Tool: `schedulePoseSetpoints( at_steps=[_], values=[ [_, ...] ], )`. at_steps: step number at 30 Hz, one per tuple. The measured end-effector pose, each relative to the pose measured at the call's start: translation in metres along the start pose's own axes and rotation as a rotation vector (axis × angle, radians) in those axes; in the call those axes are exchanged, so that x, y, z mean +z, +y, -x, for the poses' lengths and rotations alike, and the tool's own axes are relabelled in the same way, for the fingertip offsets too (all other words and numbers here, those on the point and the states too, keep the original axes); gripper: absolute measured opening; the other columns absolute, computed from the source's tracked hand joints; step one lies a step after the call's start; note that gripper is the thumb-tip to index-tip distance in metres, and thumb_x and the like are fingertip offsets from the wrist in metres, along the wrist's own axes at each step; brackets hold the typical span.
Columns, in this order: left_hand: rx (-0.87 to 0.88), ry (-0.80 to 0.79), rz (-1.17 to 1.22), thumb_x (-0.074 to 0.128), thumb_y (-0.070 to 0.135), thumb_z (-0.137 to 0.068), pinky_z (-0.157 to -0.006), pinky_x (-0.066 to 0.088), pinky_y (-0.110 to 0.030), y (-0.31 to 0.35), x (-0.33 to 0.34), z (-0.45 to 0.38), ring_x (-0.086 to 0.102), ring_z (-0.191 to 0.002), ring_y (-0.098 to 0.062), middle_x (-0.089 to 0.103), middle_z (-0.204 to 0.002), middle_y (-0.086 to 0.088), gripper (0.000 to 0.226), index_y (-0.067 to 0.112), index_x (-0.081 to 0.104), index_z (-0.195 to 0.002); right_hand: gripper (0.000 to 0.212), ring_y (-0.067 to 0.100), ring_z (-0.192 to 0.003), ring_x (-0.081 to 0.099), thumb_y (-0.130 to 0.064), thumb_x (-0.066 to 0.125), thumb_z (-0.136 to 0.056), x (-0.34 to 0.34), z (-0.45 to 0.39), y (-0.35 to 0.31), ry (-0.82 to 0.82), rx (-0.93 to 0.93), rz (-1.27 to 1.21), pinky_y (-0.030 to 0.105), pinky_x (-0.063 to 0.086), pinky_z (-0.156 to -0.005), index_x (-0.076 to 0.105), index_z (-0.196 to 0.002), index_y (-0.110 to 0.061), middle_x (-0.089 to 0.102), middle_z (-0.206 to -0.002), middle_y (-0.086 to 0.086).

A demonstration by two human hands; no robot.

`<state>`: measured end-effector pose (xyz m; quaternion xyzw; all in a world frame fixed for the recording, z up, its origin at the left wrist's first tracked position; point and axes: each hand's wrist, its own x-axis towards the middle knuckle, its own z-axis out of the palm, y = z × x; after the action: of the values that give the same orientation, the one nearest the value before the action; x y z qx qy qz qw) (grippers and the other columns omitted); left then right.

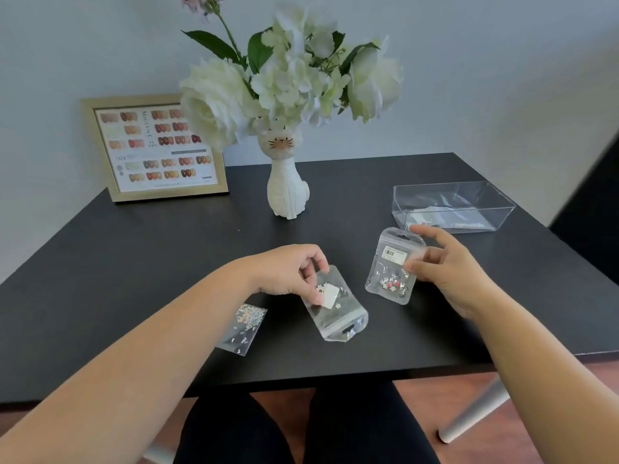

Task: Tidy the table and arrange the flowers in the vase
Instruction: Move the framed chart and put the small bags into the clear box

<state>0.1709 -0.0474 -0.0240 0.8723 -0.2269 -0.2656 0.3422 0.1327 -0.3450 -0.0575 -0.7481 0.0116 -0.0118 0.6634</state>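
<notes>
We sit at a black tabletop [134,249] whose near edge runs just above our knees; its right edge falls away beside a clear box [452,207]. The far edge meets the wall. White flowers [291,75] stand in a white cat-shaped vase [287,192] at the back centre, set in from the far edge. A gold frame [154,147] leans against the wall at the back left, its right side just behind a bloom. The clear box sits near the right edge, open at the top, with small packets lying in it. The left half of the tabletop, between frame and near edge, lies bare and gives us the widest room; a dark strip also runs bare between vase and box.

Our right hand [445,266] pinches a clear pouch [393,267] by its side and holds it upright, just in front of the box. Our left hand [291,272] pinches a second pouch [335,306] at its upper end, and that one hangs tilted near the middle. A flat bag [243,326] of pale flakes lies beside our left wrist, close to the near edge.
</notes>
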Motion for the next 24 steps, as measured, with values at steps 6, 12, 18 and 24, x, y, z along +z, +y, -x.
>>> schedulePoseSetpoints(
  at_steps=[6, 12, 18, 24],
  values=[
    [0.066, 0.121, 0.359, 0.077, 0.015, -0.084, -0.058, 0.052, -0.02, 0.011, -0.005, -0.007, 0.07, -0.071, -0.013, 0.072, -0.086, -0.006, 0.021, 0.022, 0.073, -0.103, 0.017, -0.002, -0.06, 0.061, -0.002, 0.071, -0.083, -0.019, -0.008, -0.016, 0.177, -0.111, -0.138, 0.01, 0.045, -0.054, 0.076, -0.082, -0.018, 0.075, -0.075, -0.007],
    [0.12, 0.371, 0.384, 0.072, 0.025, -0.088, -0.069, 0.056, -0.025, 0.044, 0.0, -0.044, 0.074, -0.084, -0.013, 0.075, -0.088, 0.01, 0.007, 0.031, 0.072, -0.091, 0.018, -0.002, -0.05, 0.054, -0.009, 0.068, -0.088, -0.063, -0.029, -0.045, 0.387, -0.283, -0.067, 0.012, 0.044, -0.05, 0.074, -0.086, -0.026, 0.073, -0.071, -0.012],
    [0.213, 0.575, 0.236, 0.071, 0.037, -0.086, -0.071, 0.043, -0.02, 0.085, 0.004, -0.093, 0.062, -0.085, -0.002, 0.07, -0.091, 0.018, 0.004, 0.04, 0.07, -0.088, 0.018, -0.005, -0.055, 0.056, -0.015, 0.062, -0.093, -0.097, -0.055, -0.075, 0.532, -0.378, 0.063, 0.013, 0.048, -0.052, 0.073, -0.097, -0.029, 0.071, -0.072, -0.016],
    [0.244, 0.565, 0.194, 0.058, 0.031, -0.097, -0.074, 0.045, -0.019, 0.105, 0.015, -0.135, 0.059, -0.091, 0.001, 0.065, -0.097, 0.021, 0.018, 0.042, 0.072, -0.093, 0.025, 0.015, -0.066, 0.052, -0.02, 0.053, -0.097, -0.109, -0.085, -0.058, 0.408, -0.31, 0.565, 0.018, 0.041, -0.062, 0.073, -0.108, -0.03, 0.069, -0.093, 0.003]
  ],
)
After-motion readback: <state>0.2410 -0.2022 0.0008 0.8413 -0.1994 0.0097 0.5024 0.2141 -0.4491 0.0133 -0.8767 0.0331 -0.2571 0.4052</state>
